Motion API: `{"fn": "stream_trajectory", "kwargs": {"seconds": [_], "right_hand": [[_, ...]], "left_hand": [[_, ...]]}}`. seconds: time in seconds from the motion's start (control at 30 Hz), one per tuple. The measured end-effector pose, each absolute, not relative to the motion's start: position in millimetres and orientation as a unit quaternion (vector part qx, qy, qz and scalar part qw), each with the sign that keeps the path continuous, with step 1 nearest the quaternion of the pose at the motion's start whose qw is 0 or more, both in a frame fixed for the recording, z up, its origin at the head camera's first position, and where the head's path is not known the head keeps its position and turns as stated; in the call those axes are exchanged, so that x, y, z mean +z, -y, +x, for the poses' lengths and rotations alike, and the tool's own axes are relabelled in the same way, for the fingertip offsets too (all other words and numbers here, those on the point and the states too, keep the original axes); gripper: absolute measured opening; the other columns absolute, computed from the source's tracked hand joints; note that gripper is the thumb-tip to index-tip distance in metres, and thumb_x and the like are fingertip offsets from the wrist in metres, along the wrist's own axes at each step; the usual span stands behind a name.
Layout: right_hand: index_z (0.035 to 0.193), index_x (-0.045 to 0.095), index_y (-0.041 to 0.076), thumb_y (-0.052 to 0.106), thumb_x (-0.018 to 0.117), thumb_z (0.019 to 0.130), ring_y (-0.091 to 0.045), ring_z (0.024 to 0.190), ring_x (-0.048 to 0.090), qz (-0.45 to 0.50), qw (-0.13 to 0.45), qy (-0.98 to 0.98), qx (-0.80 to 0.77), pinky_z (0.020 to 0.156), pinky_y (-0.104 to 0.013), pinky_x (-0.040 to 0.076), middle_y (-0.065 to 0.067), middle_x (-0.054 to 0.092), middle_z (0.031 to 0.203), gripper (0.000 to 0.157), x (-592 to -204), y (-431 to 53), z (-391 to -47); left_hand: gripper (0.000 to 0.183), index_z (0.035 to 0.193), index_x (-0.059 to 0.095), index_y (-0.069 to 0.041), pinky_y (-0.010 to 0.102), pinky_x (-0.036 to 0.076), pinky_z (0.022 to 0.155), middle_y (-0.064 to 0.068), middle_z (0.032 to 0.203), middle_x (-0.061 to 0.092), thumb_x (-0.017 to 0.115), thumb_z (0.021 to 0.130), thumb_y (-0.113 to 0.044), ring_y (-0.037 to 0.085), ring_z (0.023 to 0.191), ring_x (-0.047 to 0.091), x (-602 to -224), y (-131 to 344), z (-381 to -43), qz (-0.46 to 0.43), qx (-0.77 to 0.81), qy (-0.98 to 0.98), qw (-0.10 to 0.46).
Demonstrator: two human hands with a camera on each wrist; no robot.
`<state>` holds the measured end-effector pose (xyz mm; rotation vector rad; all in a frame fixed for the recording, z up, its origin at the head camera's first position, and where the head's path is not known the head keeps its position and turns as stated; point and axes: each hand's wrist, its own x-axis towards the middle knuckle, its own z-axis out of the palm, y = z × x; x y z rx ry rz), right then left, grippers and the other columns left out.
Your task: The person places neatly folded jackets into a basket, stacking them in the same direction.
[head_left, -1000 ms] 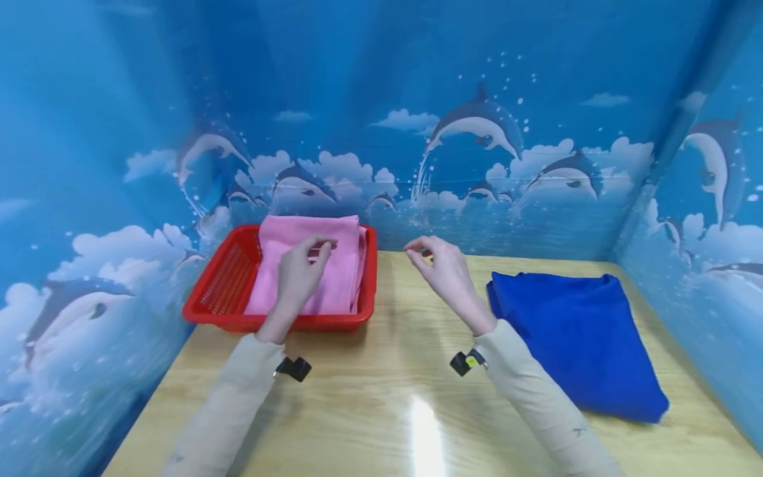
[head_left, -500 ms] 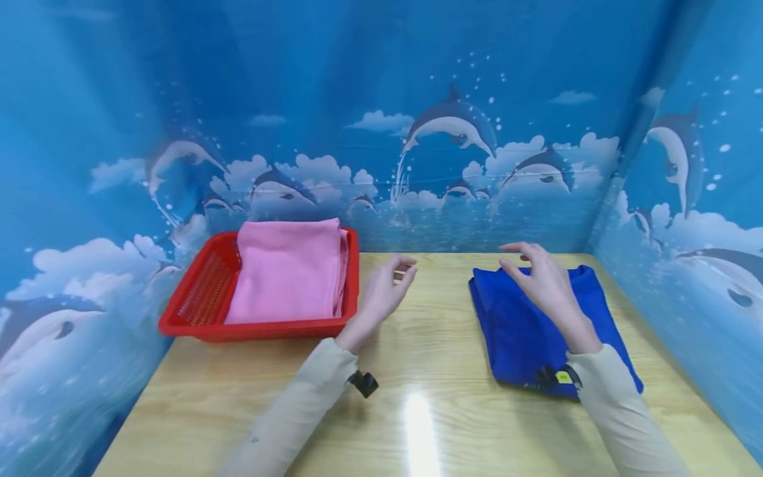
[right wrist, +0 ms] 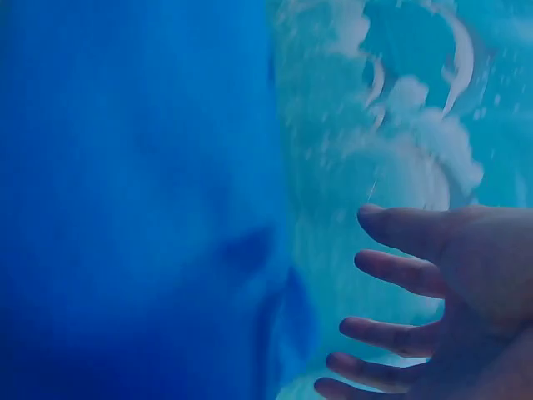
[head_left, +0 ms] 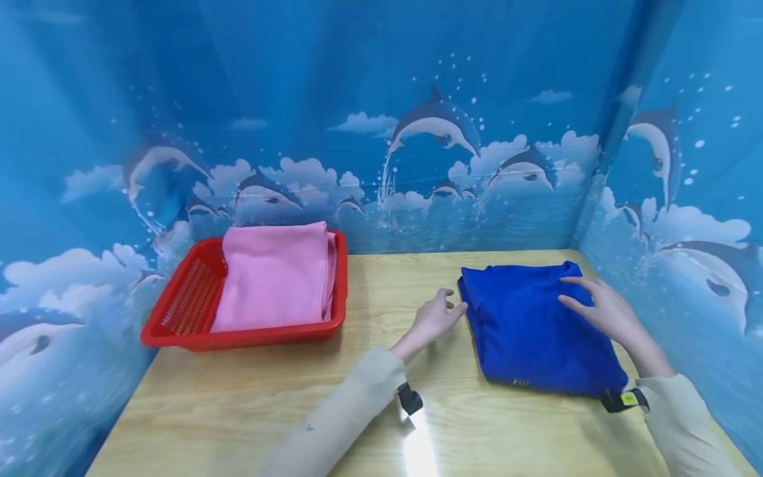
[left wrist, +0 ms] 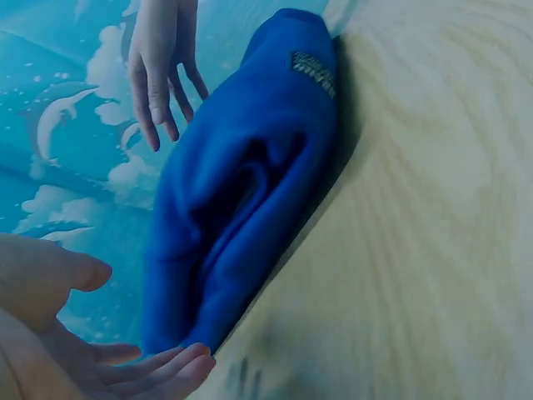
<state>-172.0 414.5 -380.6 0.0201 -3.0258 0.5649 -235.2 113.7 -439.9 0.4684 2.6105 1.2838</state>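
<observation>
While left fingers [left wrist: 173,378] and right fingers [right wrist: 393,337] spread wide | blue cloth [head_left: 536,334] lies between

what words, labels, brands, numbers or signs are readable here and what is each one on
None can be read with certainty.
Pale print on the blue cloth: looks like lettering, too blurred to read.
Yellow label on the black band at the right wrist: too small to read.
Small mark on the left sleeve: too small to tell whether it is text.
</observation>
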Motion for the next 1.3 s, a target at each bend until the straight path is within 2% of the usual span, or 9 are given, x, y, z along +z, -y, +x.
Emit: {"fn": "stream_trajectory", "kwargs": {"seconds": [0.13, 0.2, 0.4, 0.5, 0.6, 0.77, 0.97, 1.13, 1.3], "right_hand": [[0.137, 0.036, -0.002, 0.045, 0.047, 0.093, -0.056, 0.11, 0.039, -0.003, -0.019, 0.982, 0.186, 0.076, -0.063, 0.038, -0.039, 0.033, 0.131, 0.066, -394, -438, -164], [0.139, 0.032, -0.003, 0.046, 0.046, 0.093, -0.058, 0.113, 0.034, -0.01, -0.047, 0.979, 0.2, 0.08, -0.066, 0.036, -0.041, 0.028, 0.134, 0.069, -401, -448, -161], [0.148, 0.01, 0.006, 0.047, 0.043, 0.094, -0.061, 0.123, 0.013, -0.028, -0.123, 0.94, 0.317, 0.088, -0.07, 0.025, -0.041, 0.005, 0.142, 0.076, -422, -461, -159], [0.149, 0.004, 0.012, 0.045, 0.045, 0.094, -0.062, 0.124, 0.003, -0.026, -0.133, 0.92, 0.367, 0.089, -0.072, 0.02, -0.036, -0.008, 0.145, 0.076, -427, -463, -159], [0.149, 0.002, 0.015, 0.044, 0.046, 0.094, -0.062, 0.125, -0.001, -0.029, -0.136, 0.911, 0.389, 0.089, -0.072, 0.018, -0.033, -0.013, 0.146, 0.077, -430, -465, -159], [0.149, 0.001, 0.015, 0.042, 0.048, 0.094, -0.062, 0.125, 0.001, -0.039, -0.134, 0.901, 0.411, 0.089, -0.071, 0.022, -0.033, -0.012, 0.146, 0.077, -431, -466, -158], [0.149, 0.001, 0.015, 0.042, 0.05, 0.093, -0.061, 0.126, 0.005, -0.054, -0.128, 0.893, 0.429, 0.09, -0.069, 0.026, -0.033, -0.01, 0.146, 0.079, -431, -463, -159], [0.149, 0.003, 0.018, 0.039, 0.052, 0.092, -0.057, 0.124, 0.023, -0.057, -0.108, 0.882, 0.456, 0.087, -0.056, 0.043, -0.036, 0.003, 0.145, 0.077, -427, -458, -158], [0.149, 0.004, 0.026, 0.04, 0.052, 0.092, -0.057, 0.125, 0.022, -0.067, -0.097, 0.874, 0.471, 0.086, -0.055, 0.044, -0.035, 0.001, 0.146, 0.076, -417, -450, -154]], "left_hand": [[0.061, 0.137, 0.038, -0.01, 0.033, 0.049, 0.077, 0.008, 0.109, 0.064, 0.047, 0.091, -0.049, 0.02, 0.09, 0.063, -446, -129, -228, 0.152, 0.443, -0.874, 0.133], [0.065, 0.139, 0.036, -0.009, 0.033, 0.05, 0.076, 0.009, 0.112, 0.063, 0.046, 0.091, -0.052, 0.02, 0.09, 0.062, -448, -134, -225, 0.15, 0.444, -0.872, 0.142], [0.078, 0.146, 0.022, -0.011, 0.035, 0.045, 0.093, 0.011, 0.138, 0.046, 0.043, 0.089, -0.059, 0.023, 0.115, 0.053, -449, -147, -216, 0.142, 0.451, -0.868, 0.15], [0.083, 0.149, 0.012, -0.016, 0.037, 0.043, 0.096, 0.011, 0.143, 0.039, 0.044, 0.087, -0.062, 0.024, 0.12, 0.049, -450, -150, -213, 0.152, 0.456, -0.864, 0.149], [0.083, 0.149, 0.01, -0.023, 0.039, 0.042, 0.098, 0.009, 0.144, 0.038, 0.049, 0.085, -0.06, 0.025, 0.124, 0.045, -452, -153, -212, 0.17, 0.462, -0.86, 0.136], [0.073, 0.147, 0.019, -0.031, 0.04, 0.039, 0.1, 0.001, 0.145, 0.037, 0.052, 0.086, -0.056, 0.022, 0.129, 0.04, -458, -154, -212, 0.191, 0.49, -0.839, 0.138], [0.065, 0.142, 0.028, -0.037, 0.042, 0.037, 0.102, -0.004, 0.145, 0.037, 0.059, 0.086, -0.047, 0.021, 0.13, 0.039, -462, -158, -213, 0.166, 0.551, -0.803, 0.155], [0.062, 0.14, 0.034, -0.035, 0.04, 0.04, 0.099, -0.001, 0.142, 0.041, 0.063, 0.085, -0.038, 0.021, 0.125, 0.044, -461, -158, -215, 0.156, 0.569, -0.796, 0.134], [0.058, 0.138, 0.038, -0.037, 0.038, 0.045, 0.092, -0.001, 0.139, 0.044, 0.063, 0.085, -0.038, 0.02, 0.118, 0.05, -453, -151, -218, 0.152, 0.575, -0.794, 0.126]]}}
